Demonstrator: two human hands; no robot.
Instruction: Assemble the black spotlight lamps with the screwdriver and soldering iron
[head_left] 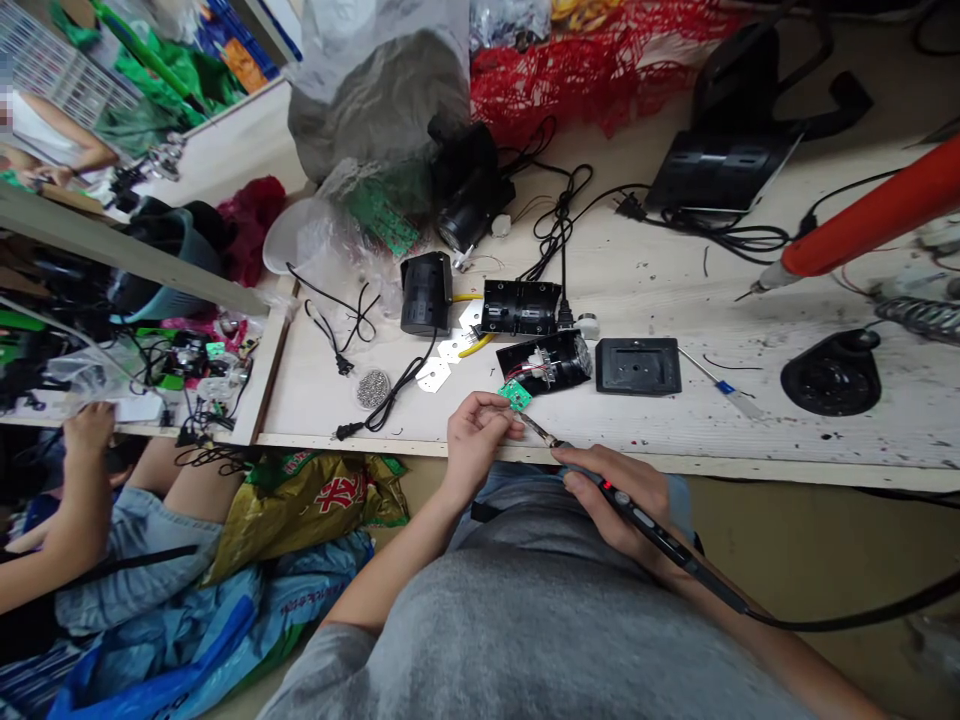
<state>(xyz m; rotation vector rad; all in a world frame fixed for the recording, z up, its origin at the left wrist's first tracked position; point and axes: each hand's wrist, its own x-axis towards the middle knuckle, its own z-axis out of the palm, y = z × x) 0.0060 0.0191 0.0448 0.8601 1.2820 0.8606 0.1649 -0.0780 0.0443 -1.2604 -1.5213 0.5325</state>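
Note:
My left hand (477,440) is closed, its fingertips pinched at the near edge of a small green circuit board (516,395). Anything else between those fingers is too small to make out. My right hand (619,490) grips a black soldering iron (637,518) with a red light on it, and its tip points at the board's lower edge. Thin wires run from the board area into an opened black housing (546,362) with a clear round lens at its right end. The iron's cable trails off to the right.
Black housings (426,292), a flat black cover (638,366), a brush (739,398), a black base (831,372), coiled cords (559,225) and a dish of small metal pieces (372,388) lie on the bench. An orange-handled tool (877,215) hangs at right. Another person's arm (88,480) is at left.

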